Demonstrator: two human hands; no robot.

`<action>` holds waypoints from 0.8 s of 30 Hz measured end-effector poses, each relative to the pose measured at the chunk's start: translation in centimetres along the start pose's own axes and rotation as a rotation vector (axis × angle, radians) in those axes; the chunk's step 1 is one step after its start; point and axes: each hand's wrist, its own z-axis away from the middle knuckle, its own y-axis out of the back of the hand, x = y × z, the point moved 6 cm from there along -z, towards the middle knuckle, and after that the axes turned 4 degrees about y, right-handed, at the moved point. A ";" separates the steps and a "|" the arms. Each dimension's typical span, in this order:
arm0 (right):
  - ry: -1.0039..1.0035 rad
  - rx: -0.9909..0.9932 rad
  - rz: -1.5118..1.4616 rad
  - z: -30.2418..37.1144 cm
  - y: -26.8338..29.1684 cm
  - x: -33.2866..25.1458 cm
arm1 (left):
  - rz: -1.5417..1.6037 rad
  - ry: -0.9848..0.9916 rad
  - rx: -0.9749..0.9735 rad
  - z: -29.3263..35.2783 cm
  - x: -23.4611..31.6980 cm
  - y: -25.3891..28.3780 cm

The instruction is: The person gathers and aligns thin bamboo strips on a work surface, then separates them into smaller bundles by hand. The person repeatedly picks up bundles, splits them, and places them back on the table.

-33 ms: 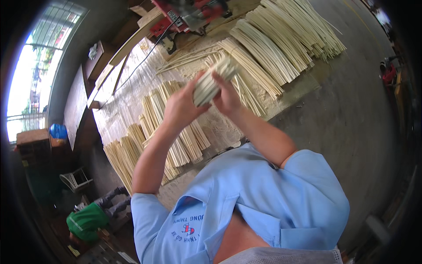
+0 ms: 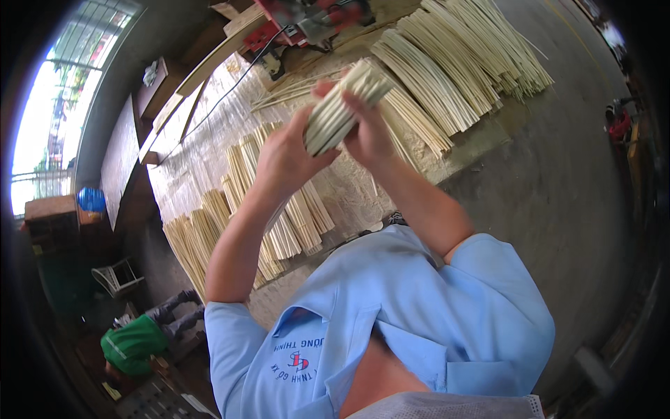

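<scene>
Left hand (image 2: 285, 155) and right hand (image 2: 368, 134) are both gripping the bundle (image 2: 336, 115) of sticks, holding it between them above the table (image 2: 352, 201). Looks like they're gathering or squaring it, with piles (image 2: 300, 227) lying nearer the left hand and more stacks (image 2: 436, 73) beyond the right. Next move is probably calling for snug, even pressure to keep ends flush.

A light-blue short-sleeved shirt (image 2: 412, 293) bears a red-and-blue emblem (image 2: 299, 360), worn with probably a grey mask (image 2: 453, 407).
</scene>
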 end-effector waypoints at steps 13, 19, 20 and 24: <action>-0.086 -0.653 0.948 1.4 -1.2 5.0 | 0.575 -0.228 0.238 0.5 -9.5 -8.7; 0.254 -0.694 0.998 -0.2 -6.1 2.2 | 0.683 -0.070 0.141 -1.4 -13.4 -12.3; 0.391 -0.773 1.080 0.0 -9.5 1.5 | 0.415 0.016 0.146 -1.0 -16.0 -13.3; 0.784 -1.025 1.768 1.7 -17.7 -0.3 | 0.781 -0.103 0.196 -1.1 -13.5 -12.5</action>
